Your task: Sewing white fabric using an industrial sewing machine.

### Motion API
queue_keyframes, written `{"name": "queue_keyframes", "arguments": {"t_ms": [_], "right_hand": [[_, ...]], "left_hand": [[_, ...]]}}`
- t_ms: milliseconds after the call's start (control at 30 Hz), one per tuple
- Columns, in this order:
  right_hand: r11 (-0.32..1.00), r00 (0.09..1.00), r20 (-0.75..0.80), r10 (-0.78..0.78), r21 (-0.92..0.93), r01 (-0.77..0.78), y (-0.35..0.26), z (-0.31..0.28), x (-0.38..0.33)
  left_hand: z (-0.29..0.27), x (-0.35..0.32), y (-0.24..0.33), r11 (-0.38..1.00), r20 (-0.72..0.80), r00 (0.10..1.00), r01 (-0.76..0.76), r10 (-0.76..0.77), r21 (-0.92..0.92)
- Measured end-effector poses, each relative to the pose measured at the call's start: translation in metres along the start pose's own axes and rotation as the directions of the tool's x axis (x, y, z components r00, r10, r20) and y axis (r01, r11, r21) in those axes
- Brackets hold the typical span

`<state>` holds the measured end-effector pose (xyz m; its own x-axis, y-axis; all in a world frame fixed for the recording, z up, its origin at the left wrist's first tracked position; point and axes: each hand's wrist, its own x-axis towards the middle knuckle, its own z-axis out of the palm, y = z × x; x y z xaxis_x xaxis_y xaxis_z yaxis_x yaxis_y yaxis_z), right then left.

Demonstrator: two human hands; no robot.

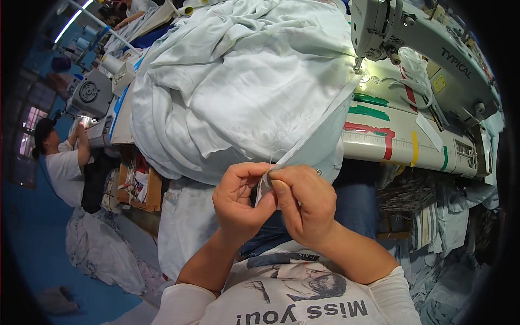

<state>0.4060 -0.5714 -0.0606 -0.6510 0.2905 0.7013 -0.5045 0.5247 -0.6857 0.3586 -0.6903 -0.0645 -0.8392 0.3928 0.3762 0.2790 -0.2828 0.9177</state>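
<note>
A large piece of pale white fabric (233, 86) lies bunched over the sewing table, one long folded edge running from the presser foot (358, 67) down toward me. My left hand (238, 197) pinches the near end of that edge between thumb and fingers. Right beside it, my right hand (306, 200) is closed on the same fabric end, thumb against the curled forefinger. A small strip of the cloth shows between the two hands. A thin loop of thread (279, 153) stands just above the fingertips. Whatever lies inside the right fingers is hidden.
A white sewing machine (428, 49) with a lit needle area stands at right. Scissors (433, 108) and pale scraps (414, 73) lie on its bed, which carries coloured tape strips. A wooden box of scraps (142, 184) sits at left. Farther left, another person (65, 162) works at a machine.
</note>
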Motion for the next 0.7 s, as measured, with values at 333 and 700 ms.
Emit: {"name": "queue_keyframes", "arguments": {"t_ms": [333,700], "right_hand": [[0.971,0.994,0.039,-0.103,-0.214,0.109,0.001,-0.028,0.011],[0.985,0.953,0.28,-0.12,-0.084,0.148,0.001,-0.123,0.046]], "left_hand": [[0.007,0.009,0.004,0.957,-0.009,0.986,-0.162,0.169,0.24],[0.072,0.012,0.02,0.88,0.669,0.674,-0.471,0.312,0.064]]}}
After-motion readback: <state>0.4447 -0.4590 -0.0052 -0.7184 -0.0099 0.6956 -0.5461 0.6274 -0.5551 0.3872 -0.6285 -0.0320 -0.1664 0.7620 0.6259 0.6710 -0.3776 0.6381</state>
